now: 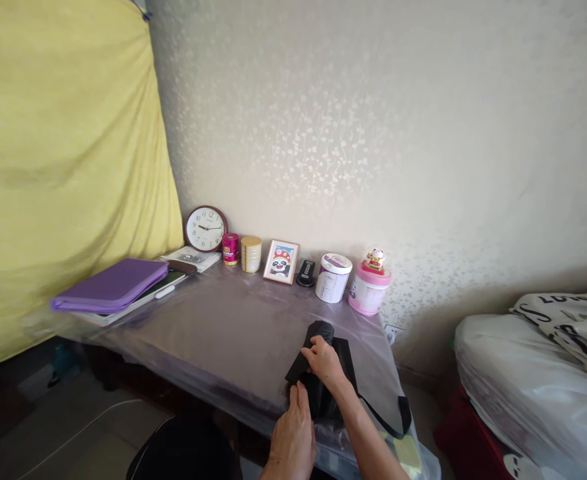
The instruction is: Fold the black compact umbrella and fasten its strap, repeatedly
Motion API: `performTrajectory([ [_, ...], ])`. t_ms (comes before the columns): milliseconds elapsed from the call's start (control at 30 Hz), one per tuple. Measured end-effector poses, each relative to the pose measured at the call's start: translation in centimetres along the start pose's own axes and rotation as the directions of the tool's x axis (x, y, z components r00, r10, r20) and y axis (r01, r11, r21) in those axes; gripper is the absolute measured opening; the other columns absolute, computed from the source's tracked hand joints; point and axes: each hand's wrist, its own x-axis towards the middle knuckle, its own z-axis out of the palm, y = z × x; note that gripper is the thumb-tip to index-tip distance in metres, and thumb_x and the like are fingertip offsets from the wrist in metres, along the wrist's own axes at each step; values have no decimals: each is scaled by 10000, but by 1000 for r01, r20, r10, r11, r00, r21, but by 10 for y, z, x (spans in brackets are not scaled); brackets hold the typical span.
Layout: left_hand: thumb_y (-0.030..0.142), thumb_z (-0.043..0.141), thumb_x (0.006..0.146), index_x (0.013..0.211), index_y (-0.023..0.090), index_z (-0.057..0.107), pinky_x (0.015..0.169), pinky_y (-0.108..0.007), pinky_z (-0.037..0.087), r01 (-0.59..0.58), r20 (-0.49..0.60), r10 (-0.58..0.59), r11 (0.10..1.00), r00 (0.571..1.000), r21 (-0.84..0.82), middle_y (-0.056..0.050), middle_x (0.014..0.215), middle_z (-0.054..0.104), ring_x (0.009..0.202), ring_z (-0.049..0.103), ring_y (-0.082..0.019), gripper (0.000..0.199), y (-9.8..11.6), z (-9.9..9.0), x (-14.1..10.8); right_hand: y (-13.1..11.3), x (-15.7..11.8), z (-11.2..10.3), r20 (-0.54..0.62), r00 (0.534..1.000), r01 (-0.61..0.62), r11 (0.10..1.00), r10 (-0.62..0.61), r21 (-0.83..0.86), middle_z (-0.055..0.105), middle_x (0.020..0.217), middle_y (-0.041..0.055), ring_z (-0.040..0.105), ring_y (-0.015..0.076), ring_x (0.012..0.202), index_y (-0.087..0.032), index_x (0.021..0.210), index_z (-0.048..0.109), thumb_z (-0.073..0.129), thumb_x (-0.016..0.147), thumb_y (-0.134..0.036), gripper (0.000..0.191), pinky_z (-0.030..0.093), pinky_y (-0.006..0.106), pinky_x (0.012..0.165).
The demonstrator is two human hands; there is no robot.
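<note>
A black fabric bundle (319, 329) lies on the table's near right part, rolled at its far end, with flat flaps spread to both sides. I cannot tell its exact kind. A black strap (381, 421) trails from it toward the table's right corner. My right hand (323, 363) is closed on top of the bundle, fingers curled and pinching the fabric. Nearer to me, my left hand (293, 430) holds the bundle's left near side, its fingers pressed together against the cloth and its thumb hidden.
Plastic film covers the table (213, 333). Along the wall stand a clock (206, 228), a pink tin (230, 249), a striped canister (251, 255), a picture frame (281, 262), a black device (305, 273), a white tub (333, 279) and a pink-lidded tub (369, 290). A purple folder (113, 283) lies left.
</note>
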Motion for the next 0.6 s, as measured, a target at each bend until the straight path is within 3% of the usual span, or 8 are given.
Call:
performTrajectory([
  [133, 37, 320, 789, 1374, 62, 173, 838, -255, 446, 8, -23, -9, 999, 1000, -34, -194, 1388, 299, 1051, 551, -199, 604, -1, 0, -1, -8, -5, -2, 67, 997, 55, 994, -48, -94, 671, 589, 4, 640, 136, 642, -179, 897, 572, 435, 808, -221, 168, 385, 203, 591],
  [333, 29, 344, 778, 1395, 217, 124, 735, -266, 479, -20, -38, 22, 999, 999, 36, -174, 1349, 351, 923, 612, -197, 682, -1, 3, -1, -15, -14, -4, 139, 982, 149, 976, -128, -158, 704, 678, 1, 642, 137, 764, -208, 775, 611, 403, 805, -206, 210, 387, 203, 655],
  [500, 36, 344, 763, 1392, 187, 148, 716, -275, 485, -37, -40, 39, 998, 998, 50, -191, 1341, 343, 884, 618, -194, 676, -4, 9, 3, -13, -19, -5, 176, 962, 232, 964, -208, -129, 702, 701, -18, 635, 132, 730, -227, 796, 634, 421, 808, -210, 214, 401, 204, 654],
  [600, 44, 331, 775, 1383, 155, 188, 745, -249, 471, -44, -66, 45, 999, 997, 16, -187, 1357, 325, 936, 599, -184, 634, -7, 13, 3, -7, -30, -8, 133, 929, 354, 934, -346, -45, 697, 782, -14, 618, 132, 772, -244, 912, 637, 430, 835, -246, 221, 421, 215, 711],
])
